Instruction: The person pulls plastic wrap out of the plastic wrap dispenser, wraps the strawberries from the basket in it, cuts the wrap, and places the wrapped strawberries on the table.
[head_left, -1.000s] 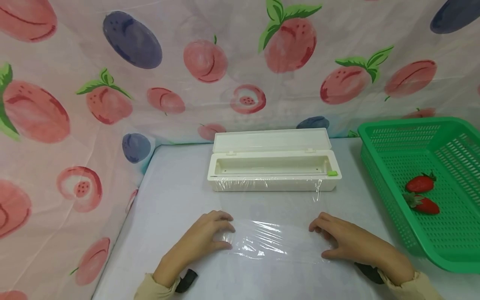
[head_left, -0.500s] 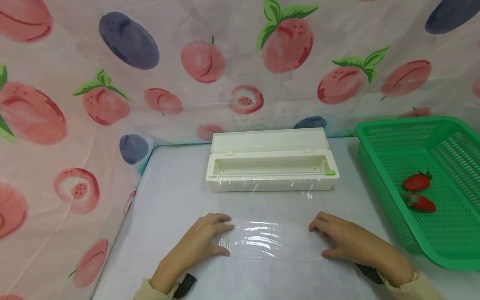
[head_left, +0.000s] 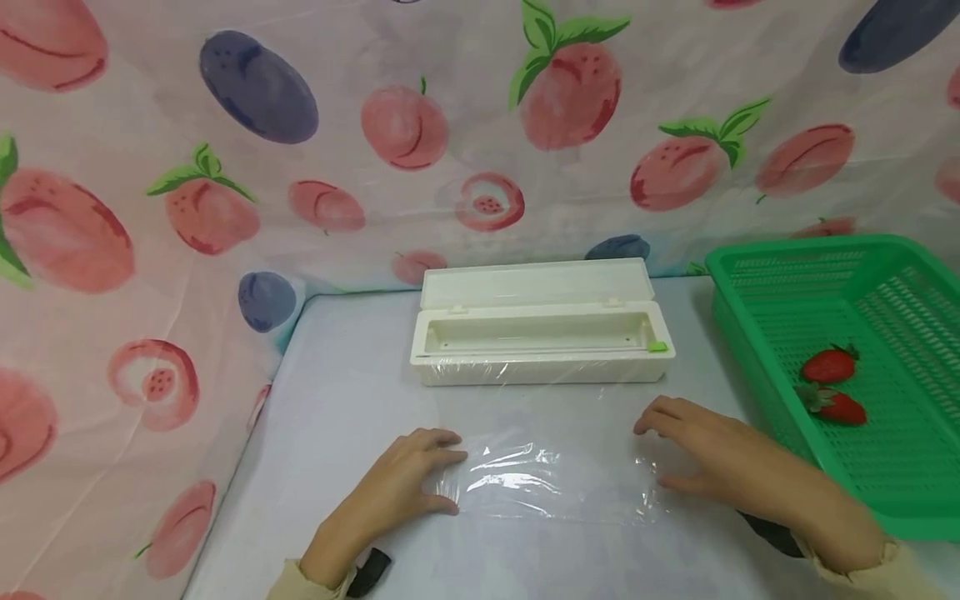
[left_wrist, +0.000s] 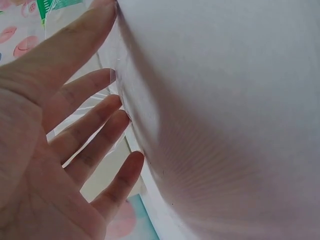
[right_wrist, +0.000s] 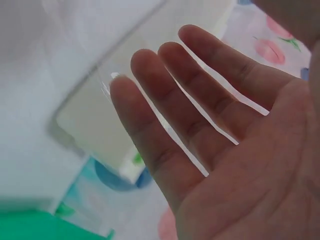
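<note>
A sheet of clear plastic wrap (head_left: pixel 517 479) lies on the white tabletop, running back to the front of a white wrap dispenser box (head_left: pixel 540 371). My left hand (head_left: pixel 397 479) is at the sheet's left edge, fingers spread and only slightly bent. In the left wrist view, the fingertips (left_wrist: pixel 132 162) of my left hand (left_wrist: pixel 65 130) touch the wrap at the table surface. On the other side, my right hand (head_left: pixel 723 458) hovers just right of the crinkled right edge, thumb and fingers apart. The right wrist view has its fingers (right_wrist: pixel 165 100) extended, nothing gripped.
The dispenser's lid (head_left: pixel 536 285) stands raised at the back, with a green slider (head_left: pixel 657 347) at the right end of its cutting bar. A green plastic basket (head_left: pixel 750 333) at right holds two strawberries (head_left: pixel 828 365). Fruit-print cloth (head_left: pixel 337 100) hangs behind and left.
My right hand has moved right and slightly up, off the wrap, whose right edge now shows crinkles. My left hand has shifted very little. The head view has drifted slightly.
</note>
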